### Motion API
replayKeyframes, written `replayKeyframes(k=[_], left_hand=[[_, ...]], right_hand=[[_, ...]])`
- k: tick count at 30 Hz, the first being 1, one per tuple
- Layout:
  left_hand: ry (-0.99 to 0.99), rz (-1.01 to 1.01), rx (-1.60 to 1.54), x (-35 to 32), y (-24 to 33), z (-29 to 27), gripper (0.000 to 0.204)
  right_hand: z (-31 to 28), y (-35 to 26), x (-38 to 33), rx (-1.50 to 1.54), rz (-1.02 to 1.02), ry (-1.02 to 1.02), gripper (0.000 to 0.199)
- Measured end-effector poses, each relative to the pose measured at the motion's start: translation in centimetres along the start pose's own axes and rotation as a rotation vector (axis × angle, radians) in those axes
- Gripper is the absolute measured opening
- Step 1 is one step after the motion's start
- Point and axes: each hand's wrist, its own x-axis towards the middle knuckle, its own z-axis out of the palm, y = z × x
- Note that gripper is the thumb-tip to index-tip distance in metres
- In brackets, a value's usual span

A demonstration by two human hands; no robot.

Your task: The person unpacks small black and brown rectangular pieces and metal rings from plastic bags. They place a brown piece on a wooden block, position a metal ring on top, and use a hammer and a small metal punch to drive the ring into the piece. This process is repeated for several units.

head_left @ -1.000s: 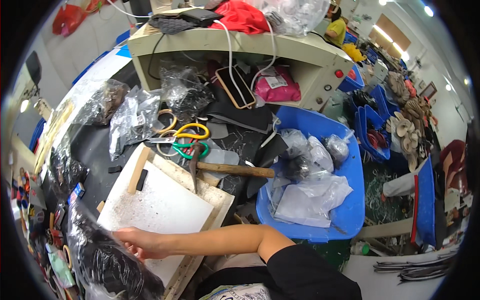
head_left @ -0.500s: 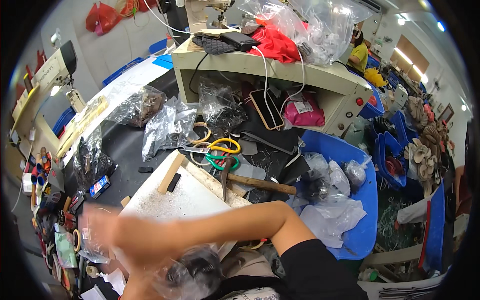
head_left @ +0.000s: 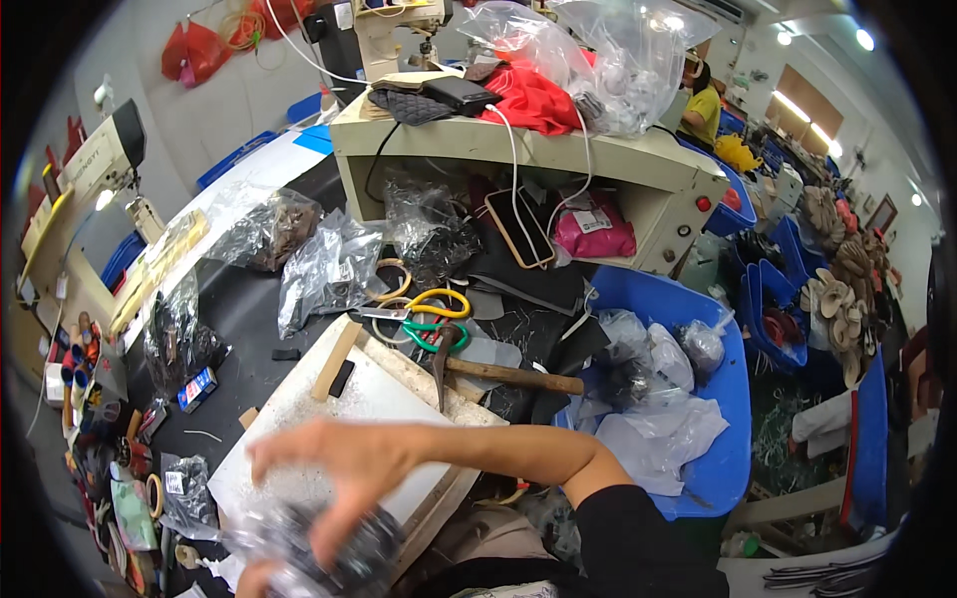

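My right hand [head_left: 344,468] reaches leftward over the white board [head_left: 414,483], its fingers spread and slightly blurred. Its thumb hangs in front of a clear plastic bag [head_left: 344,553] with black contents I cannot make out. At the lower edge a small part of my left hand [head_left: 257,578] shows against the bag's left side, gripping it; most of that hand is out of frame. On the board lie a tan strip [head_left: 337,361], a small black piece [head_left: 341,379] and scattered crumbs. Beyond its right edge rests a hammer [head_left: 513,375] with a wooden handle.
Scissors with yellow and green handles [head_left: 439,304] lie behind the hammer. A blue bin [head_left: 733,439] with bagged items stands at the right. Several plastic bags [head_left: 329,269] lie farther back. A phone [head_left: 518,229] leans under the cream machine table [head_left: 518,145]. Tools crowd the left edge.
My right hand has moved right from the board's left edge, its fingers now spread. A small bag at the left, partly hidden before, shows fully. The whole view has shifted slightly.
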Motion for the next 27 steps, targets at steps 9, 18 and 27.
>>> replayKeyframes(k=[9, 18, 27], left_hand=[[-0.130, 0.019, 0.045, -0.2, 1.8, 2.4, 0.042], [-0.829, 0.786, 0.035, -4.9, 11.7, 15.8, 0.060], [-0.829, 1.237, 0.467, -2.8, 5.8, 27.6, 0.062]], right_hand=[[5.7, -1.3, -5.2, -0.397, -0.083, 0.842, 0.094], [12.1, 4.2, -22.8, 1.139, 0.050, 1.552, 0.092], [6.7, 6.8, -49.4, 0.288, 0.288, 2.617, 0.079]])
